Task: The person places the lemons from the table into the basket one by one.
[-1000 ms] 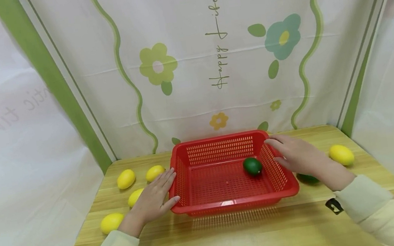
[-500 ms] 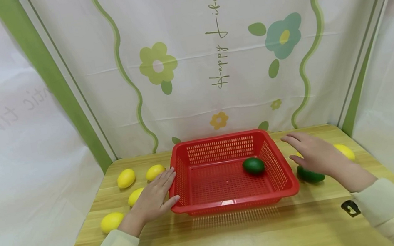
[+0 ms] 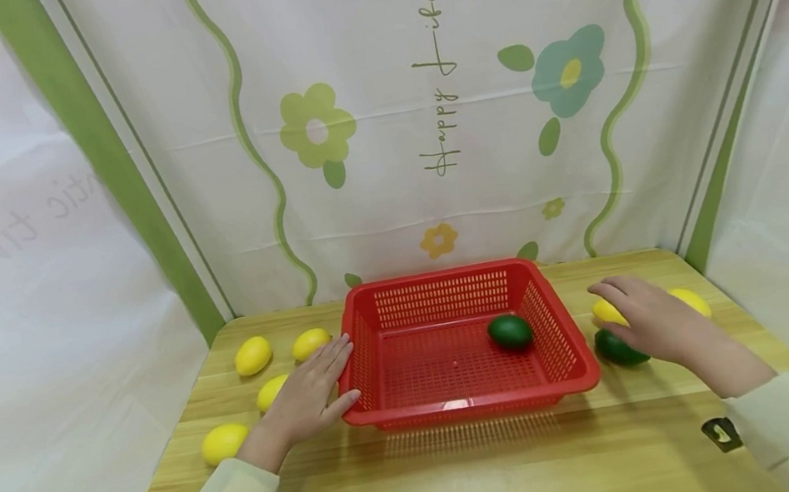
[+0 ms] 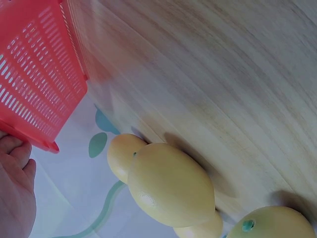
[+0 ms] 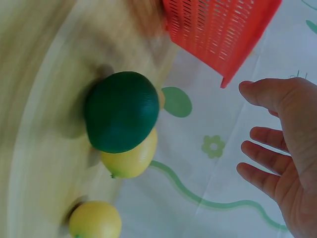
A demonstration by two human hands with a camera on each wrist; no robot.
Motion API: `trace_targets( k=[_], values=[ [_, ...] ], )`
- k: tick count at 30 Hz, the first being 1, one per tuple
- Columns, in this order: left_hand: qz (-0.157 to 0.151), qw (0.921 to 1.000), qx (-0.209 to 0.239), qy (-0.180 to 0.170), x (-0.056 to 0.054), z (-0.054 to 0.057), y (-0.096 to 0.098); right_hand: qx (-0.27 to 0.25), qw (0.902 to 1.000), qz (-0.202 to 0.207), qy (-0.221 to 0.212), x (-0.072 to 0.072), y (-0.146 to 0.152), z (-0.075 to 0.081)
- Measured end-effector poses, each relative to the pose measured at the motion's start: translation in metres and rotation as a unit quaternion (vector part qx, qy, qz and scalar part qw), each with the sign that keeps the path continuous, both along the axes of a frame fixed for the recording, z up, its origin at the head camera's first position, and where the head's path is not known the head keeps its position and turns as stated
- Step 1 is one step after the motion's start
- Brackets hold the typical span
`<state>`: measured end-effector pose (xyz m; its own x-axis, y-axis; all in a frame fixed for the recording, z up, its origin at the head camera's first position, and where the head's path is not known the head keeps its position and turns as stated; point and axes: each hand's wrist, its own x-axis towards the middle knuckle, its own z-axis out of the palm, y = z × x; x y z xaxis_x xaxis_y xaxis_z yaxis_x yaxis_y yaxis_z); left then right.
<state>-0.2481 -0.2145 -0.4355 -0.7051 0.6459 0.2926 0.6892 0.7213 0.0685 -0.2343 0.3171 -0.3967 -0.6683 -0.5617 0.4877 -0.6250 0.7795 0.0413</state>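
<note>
A red plastic basket (image 3: 455, 406) stands mid-table with one dark green oval fruit (image 3: 510, 332) inside, near its right wall. My left hand (image 3: 303, 402) rests on the basket's left rim, fingers stretched out; the left wrist view shows its fingers (image 4: 17, 151) at the rim. Right of the basket, my right hand (image 3: 655, 319) hovers with fingers spread and nothing in them. Below it lie a second dark green fruit (image 5: 121, 111) and a yellow lemon (image 5: 131, 158), both partly covered by the hand in the head view.
Several lemons lie left of the basket, among them one near the front (image 3: 226, 444) and one at the back (image 3: 253, 356). Another lemon (image 3: 692, 303) sits at far right. A printed white curtain (image 3: 382, 155) hangs behind the wooden table (image 3: 459, 489).
My right hand has moved right, away from the basket's right rim, and lowered over the lemon and green fruit. The fruit in the basket rolled slightly. My left hand stays put.
</note>
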Motion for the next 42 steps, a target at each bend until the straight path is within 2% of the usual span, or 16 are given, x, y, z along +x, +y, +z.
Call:
trace_targets(
  k=[12, 19, 24, 31, 42],
  values=[
    [-0.008, 0.9999, 0.003, 0.010, -0.001, -0.001, 0.000, 0.005, 0.9989, -0.029, -0.037, 0.002, 0.010, -0.030],
    [-0.014, 0.9997, 0.013, 0.018, 0.000, -0.001, 0.001, 0.015, 0.9959, -0.064, -0.063, 0.004, 0.015, -0.043],
    [-0.010, 0.9998, 0.010, 0.013, 0.000, -0.001, 0.001, 0.006, 0.9947, -0.065, -0.079, 0.005, 0.016, -0.051],
    [-0.007, 0.9999, 0.006, 0.007, 0.000, -0.001, 0.001, 0.008, 0.9963, -0.057, -0.064, 0.005, 0.017, -0.059],
    [-0.011, 0.9997, 0.016, 0.016, 0.001, -0.002, 0.001, 0.017, 0.9945, -0.074, -0.072, 0.003, 0.017, -0.066]
  ],
)
